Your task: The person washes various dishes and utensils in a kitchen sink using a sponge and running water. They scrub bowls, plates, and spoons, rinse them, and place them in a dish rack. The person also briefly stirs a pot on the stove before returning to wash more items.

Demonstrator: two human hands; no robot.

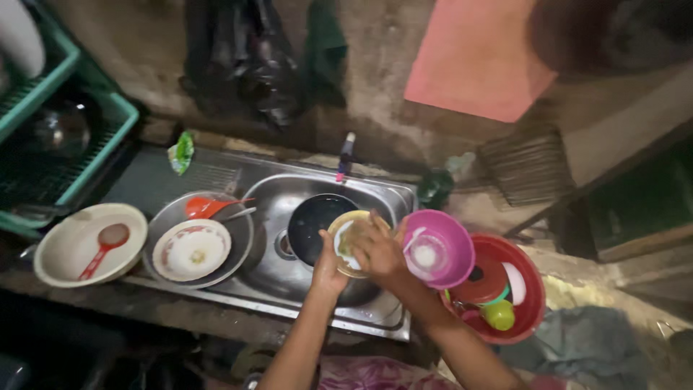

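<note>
Over the steel sink (375, 196), my left hand (328, 266) holds a small pale yellow plate (345, 232) from below. My right hand (377, 249) lies flat on the plate's face, fingers spread across it. Just behind the plate a dark round pot (312, 217) sits in the sink basin. To the right of my hands, a pink bowl (451, 242) rests tilted on the rim of a red basin (530, 289).
On the left drainboard a metal tray (242, 242) carries a white patterned bowl (191, 250) and a red ladle (206, 207). A cream bowl (61, 249) with a red scoop sits far left. A green dish rack (94, 155) stands back left. A small bottle (346, 155) stands behind the sink.
</note>
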